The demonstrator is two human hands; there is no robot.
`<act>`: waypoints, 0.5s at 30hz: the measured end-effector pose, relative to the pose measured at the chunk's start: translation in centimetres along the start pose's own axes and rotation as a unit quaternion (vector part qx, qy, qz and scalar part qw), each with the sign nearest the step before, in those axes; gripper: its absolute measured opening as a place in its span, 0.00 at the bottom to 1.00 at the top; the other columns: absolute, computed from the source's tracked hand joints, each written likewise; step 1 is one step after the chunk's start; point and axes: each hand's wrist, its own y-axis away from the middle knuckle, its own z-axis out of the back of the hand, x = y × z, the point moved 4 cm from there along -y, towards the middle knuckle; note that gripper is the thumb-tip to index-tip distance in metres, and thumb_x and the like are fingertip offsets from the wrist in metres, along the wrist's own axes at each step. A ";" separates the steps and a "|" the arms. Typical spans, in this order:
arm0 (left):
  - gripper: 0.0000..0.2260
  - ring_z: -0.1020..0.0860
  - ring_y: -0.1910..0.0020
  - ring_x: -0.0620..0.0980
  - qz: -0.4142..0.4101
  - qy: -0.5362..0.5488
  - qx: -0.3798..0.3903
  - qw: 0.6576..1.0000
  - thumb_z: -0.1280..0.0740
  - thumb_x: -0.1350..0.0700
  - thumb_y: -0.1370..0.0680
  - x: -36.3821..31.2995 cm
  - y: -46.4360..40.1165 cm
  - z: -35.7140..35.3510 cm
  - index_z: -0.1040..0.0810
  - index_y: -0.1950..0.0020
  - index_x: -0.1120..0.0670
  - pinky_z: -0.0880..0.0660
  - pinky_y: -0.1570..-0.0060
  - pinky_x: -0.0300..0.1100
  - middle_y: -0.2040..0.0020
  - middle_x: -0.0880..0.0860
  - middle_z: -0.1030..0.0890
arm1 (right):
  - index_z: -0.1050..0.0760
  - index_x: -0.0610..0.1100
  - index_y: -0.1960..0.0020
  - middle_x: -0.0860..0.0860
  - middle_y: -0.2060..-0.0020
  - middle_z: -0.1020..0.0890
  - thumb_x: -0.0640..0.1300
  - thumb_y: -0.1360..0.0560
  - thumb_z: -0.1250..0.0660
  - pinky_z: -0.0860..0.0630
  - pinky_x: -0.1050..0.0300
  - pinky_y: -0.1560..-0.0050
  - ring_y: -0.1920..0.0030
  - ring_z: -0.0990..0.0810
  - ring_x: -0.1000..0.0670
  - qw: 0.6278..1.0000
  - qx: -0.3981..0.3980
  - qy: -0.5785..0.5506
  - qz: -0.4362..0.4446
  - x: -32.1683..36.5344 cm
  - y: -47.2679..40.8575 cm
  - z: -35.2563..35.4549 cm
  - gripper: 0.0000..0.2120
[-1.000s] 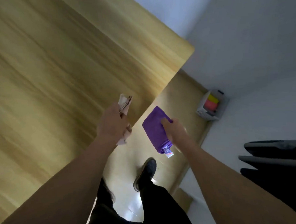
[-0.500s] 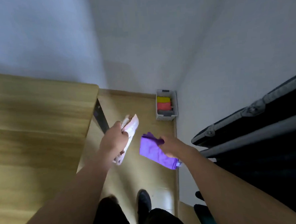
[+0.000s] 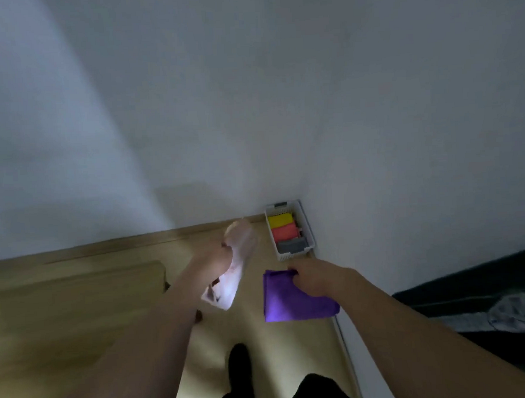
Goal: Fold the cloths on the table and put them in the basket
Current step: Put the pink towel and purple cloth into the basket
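Purple cloth (image 3: 294, 300): folded flat into a rough rectangle, held in the air above the floor at centre right, gripped at its far right corner by the right hand (image 3: 315, 279). Pale pink-white cloth (image 3: 233, 269): folded into a narrow bundle, blurred, gripped round its middle by the left hand (image 3: 212, 260), ends sticking out far and near; it sits left of the purple one, apart from it. Basket (image 3: 308, 230): white slotted plastic, on the floor in the far right corner against the wall, holding three folded cloths in a row, yellow cloth (image 3: 280, 220) farthest, coral cloth (image 3: 284, 233) in the middle, grey cloth (image 3: 291, 245) nearest.
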 end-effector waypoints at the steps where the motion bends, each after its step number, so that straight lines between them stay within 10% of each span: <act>1: 0.13 0.22 0.46 0.61 -0.010 0.007 -0.008 1.000 0.46 0.62 0.18 -0.9 -1.2 0.7 0.29 0.36 0.62 0.26 0.59 0.47 0.41 0.63 0.23 | 0.27 0.43 0.39 0.42 0.42 0.22 0.43 0.21 0.47 0.26 0.53 0.48 0.46 0.23 0.43 1.000 -0.007 -0.005 -0.006 0.1 -0.7 1.0 0.15; 15: 0.07 0.24 0.54 0.57 -0.088 -0.040 0.037 0.995 0.41 0.62 0.25 -14.3 -14.8 2.0 0.28 0.49 0.60 0.29 0.59 0.47 0.54 0.58 0.23 | 0.26 0.42 0.38 0.44 0.42 0.22 0.44 0.21 0.46 0.27 0.57 0.52 0.46 0.23 0.46 0.998 0.007 -0.051 -0.046 -6.4 -11.5 11.6 0.16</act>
